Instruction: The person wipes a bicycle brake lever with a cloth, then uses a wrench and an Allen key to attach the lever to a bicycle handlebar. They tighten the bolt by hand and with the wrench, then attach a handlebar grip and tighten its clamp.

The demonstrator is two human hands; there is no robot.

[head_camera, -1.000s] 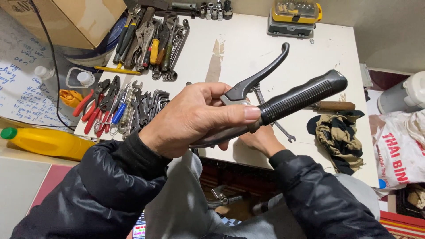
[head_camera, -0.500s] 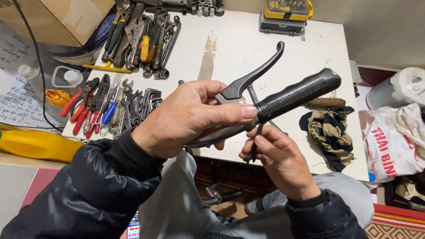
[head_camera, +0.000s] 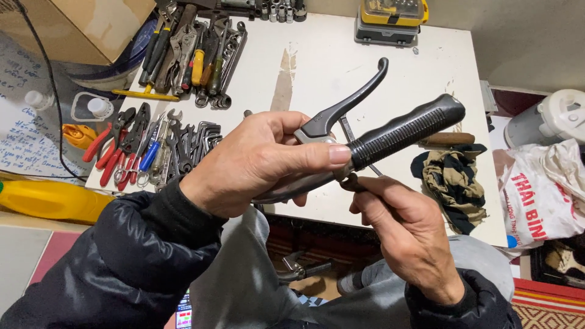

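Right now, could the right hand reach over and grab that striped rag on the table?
Probably not at once: the right hand is pinching a wrench at the handlebar. The striped rag lies close beside it, nothing between.

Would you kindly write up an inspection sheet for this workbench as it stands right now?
Surface: white table, scuffed, a brown worn patch near the middle.
Job's things: handlebar piece with ribbed black grip and brake lever, held above the table.
Clutter: pliers and spanners on the left, more hand tools at the back, striped rag, yellow case, yellow bottle.
Grippers: left hand clasps the piece; right hand pinches a small tool under the clamp.
Cables: black cable at left.
Surroundings: cardboard box, white plastic bag.
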